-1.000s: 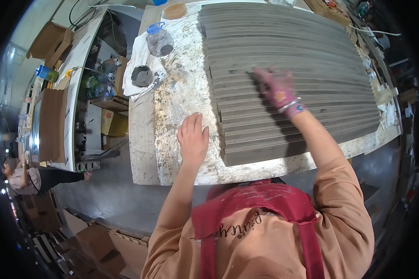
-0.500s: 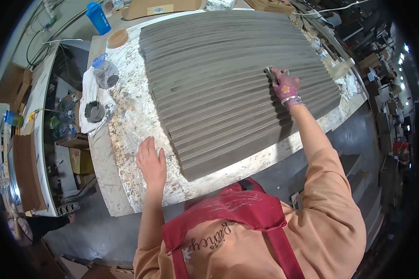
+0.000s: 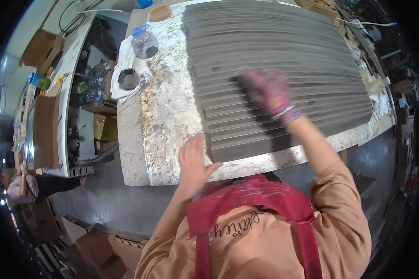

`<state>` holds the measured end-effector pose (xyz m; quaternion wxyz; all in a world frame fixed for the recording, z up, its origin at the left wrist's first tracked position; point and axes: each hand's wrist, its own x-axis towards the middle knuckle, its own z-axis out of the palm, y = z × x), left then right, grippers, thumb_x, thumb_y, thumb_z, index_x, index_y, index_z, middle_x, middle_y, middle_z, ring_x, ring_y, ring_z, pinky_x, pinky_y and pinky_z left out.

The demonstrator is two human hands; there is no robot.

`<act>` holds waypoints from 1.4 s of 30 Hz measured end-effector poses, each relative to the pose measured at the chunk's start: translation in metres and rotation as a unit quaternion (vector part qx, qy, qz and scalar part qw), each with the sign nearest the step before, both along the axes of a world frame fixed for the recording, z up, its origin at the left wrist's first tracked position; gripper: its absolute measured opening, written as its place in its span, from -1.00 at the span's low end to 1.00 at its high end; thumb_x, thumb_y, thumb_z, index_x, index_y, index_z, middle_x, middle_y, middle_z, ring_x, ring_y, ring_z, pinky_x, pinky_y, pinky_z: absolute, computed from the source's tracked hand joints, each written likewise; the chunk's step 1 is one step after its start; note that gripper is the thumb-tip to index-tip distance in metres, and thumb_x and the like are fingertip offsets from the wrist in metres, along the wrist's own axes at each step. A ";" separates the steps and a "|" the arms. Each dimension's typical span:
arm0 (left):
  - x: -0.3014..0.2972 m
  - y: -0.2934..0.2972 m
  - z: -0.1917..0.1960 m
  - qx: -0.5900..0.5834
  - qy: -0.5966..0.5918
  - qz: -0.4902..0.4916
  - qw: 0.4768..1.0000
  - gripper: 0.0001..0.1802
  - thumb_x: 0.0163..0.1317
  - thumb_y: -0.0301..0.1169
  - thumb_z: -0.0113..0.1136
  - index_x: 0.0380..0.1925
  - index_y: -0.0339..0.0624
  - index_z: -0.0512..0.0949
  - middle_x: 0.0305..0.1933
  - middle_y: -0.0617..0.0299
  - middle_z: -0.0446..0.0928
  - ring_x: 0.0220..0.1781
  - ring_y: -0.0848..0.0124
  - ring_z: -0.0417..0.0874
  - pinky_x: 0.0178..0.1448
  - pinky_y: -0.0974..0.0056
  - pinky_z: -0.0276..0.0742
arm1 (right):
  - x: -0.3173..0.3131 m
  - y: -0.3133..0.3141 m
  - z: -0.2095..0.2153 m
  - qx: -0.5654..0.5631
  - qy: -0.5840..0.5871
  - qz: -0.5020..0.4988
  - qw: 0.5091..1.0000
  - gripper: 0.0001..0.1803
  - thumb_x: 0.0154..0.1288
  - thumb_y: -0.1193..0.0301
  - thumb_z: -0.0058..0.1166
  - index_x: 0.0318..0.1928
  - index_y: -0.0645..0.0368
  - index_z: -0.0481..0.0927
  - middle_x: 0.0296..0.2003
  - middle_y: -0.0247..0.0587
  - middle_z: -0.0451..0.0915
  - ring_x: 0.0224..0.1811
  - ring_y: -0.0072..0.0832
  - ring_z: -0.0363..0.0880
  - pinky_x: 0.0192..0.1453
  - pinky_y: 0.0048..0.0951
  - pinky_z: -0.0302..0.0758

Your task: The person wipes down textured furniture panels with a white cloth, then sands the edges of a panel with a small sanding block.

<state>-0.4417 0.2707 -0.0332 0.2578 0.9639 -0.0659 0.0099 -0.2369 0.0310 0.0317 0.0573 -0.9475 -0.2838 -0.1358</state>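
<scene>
A large grey ribbed panel [image 3: 274, 42] lies on the white-stained worktable [image 3: 165, 116], its ridges running crosswise. Over the panel's middle is my right hand [image 3: 269, 93], in a stained pink glove and blurred by motion. Its fingers curl round something small that the blur and the glove hide. Bare and flat, my left hand [image 3: 193, 160] rests at the table's near edge, just left of the panel's near left corner. Its fingers are stretched out with the thumb apart, and nothing is in it.
A clear plastic bottle with a blue lid [image 3: 144, 44] stands left of the panel, near a dark round cup [image 3: 128, 79] on a white cloth [image 3: 121, 53]. Farther back lies a tan round lid [image 3: 159, 13]. Another person [image 3: 25, 186] is at the far left, beyond a shelf unit [image 3: 74, 93].
My right hand has swept leftward across the panel and is now blurred. My left hand has shifted nearer the table's front edge, its thumb spread wider. The whole view has turned left and down.
</scene>
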 end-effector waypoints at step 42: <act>0.003 -0.018 -0.028 0.026 -0.061 0.022 0.998 -0.05 0.10 0.11 0.26 0.33 -0.30 0.22 0.42 0.06 0.23 0.48 0.10 0.14 0.47 -0.11 -0.09 | -0.090 0.060 -0.016 0.001 0.041 0.069 0.997 -0.52 0.14 0.33 0.11 0.13 -0.21 0.51 -0.17 -0.23 0.60 -0.06 -0.30 0.59 0.20 -0.08 0.31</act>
